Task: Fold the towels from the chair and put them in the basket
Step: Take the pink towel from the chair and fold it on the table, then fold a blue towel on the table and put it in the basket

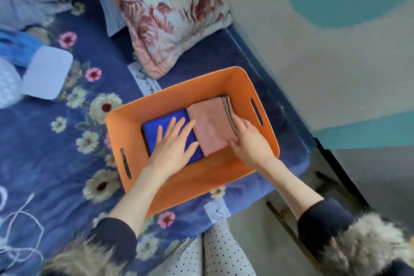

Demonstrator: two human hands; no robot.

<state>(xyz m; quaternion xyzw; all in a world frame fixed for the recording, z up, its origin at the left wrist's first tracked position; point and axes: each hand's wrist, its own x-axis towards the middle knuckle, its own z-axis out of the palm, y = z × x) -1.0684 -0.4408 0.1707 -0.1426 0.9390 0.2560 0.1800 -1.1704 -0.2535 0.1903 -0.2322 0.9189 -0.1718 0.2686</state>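
An orange basket [170, 96] with slot handles stands on a bed. Inside lie two folded towels side by side: a blue towel [154, 129] on the left and a pink towel [210, 123] on the right, with striped edges of another folded cloth showing along its right side. My left hand [173, 143] lies flat on the blue towel with fingers straight and spread. My right hand [248, 141] rests at the pink towel's right edge, thumb on top and fingers down beside the stack. The chair is out of view.
The bed has a dark blue floral cover [56, 152]. A floral pillow [165, 13] lies beyond the basket. A white flat object [48, 71] and blue cloth [18, 47] sit at far left, white cord [24, 219] at lower left. The wall [336, 51] runs along the right.
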